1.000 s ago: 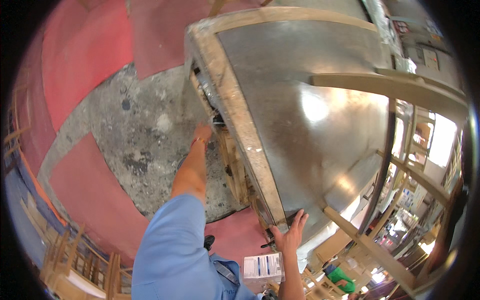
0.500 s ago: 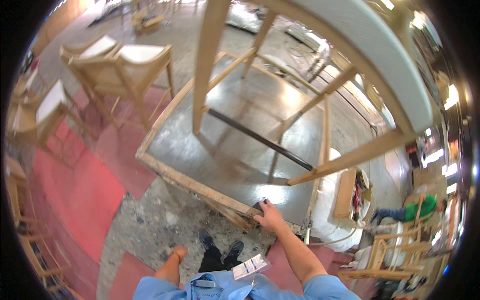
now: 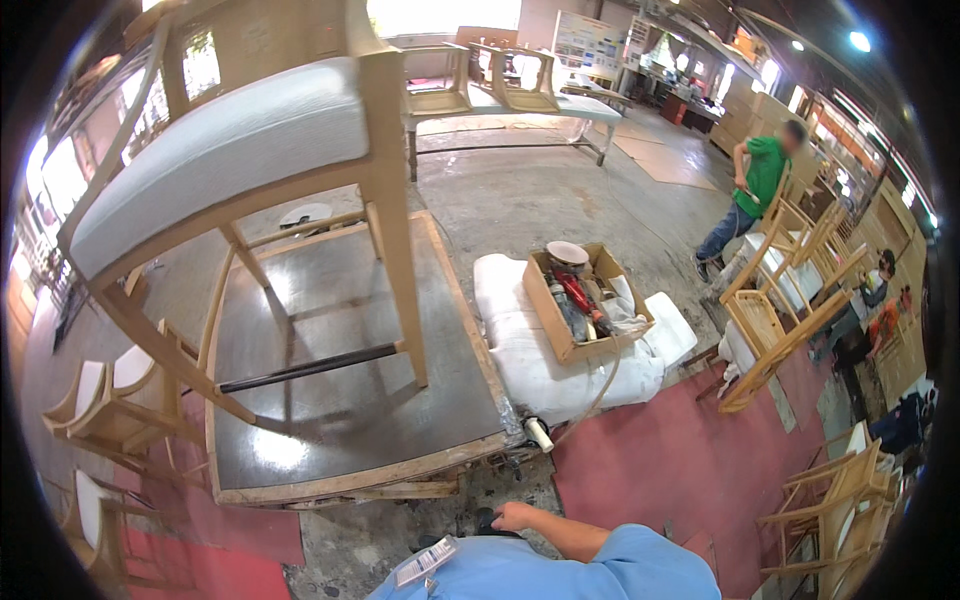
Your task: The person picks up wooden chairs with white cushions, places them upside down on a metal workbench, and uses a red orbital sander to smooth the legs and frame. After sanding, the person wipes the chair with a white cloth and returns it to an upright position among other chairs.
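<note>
A tall wooden chair (image 3: 385, 190) with a white padded seat (image 3: 250, 130) stands on a metal-topped table with a wooden rim (image 3: 390, 473). A dark bar (image 3: 310, 368) joins two of the chair's legs low down. My right hand (image 3: 516, 517) is near my body, below the table's front edge and apart from the chair. Its fingers are curled, with a small dark patch beside them; I cannot make out what they hold. My left hand is out of the picture.
Right of the table, a cardboard box (image 3: 565, 345) of tools sits on a white wrapped bundle (image 3: 510, 375), with a hose trailing over it. More chairs (image 3: 130, 430) stand at left and right. A person in green (image 3: 765, 175) works beside chairs at the far right.
The view has swung to the right and up. My right hand has left the table's edge and drawn back toward my body. My left hand has gone out of view.
</note>
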Motion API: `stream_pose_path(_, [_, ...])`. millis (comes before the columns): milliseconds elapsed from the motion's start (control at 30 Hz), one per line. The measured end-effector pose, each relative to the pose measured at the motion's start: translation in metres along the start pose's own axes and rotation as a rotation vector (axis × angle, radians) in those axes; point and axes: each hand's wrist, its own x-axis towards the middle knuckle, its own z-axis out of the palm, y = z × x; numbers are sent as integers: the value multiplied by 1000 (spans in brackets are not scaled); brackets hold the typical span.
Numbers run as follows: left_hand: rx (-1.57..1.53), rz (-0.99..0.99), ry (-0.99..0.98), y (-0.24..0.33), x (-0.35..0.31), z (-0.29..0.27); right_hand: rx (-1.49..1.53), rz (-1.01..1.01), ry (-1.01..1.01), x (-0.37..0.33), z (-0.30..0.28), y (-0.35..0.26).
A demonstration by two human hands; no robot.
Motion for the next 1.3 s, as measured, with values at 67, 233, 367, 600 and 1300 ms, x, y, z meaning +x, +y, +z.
stream_pose_path(67, [14, 10, 10, 8, -12, 4, 41, 76, -28, 3, 5, 31])
stream_pose_path(233, [26, 8, 34, 0, -42, 19, 130, 178, 94, 3, 17, 95])
stream_pose_path(367, [5, -16, 52, -11, -64, 21, 347, 262, 46, -12, 26, 121])
stream_pose_path(600, [-74, -27, 87, -20, -78, -9, 515, 292, 101, -18, 30, 100])
stream_pose_path(1300, [-191, 1497, 1113, 359, -297, -519, 269, -865, 1834, -196, -484, -430])
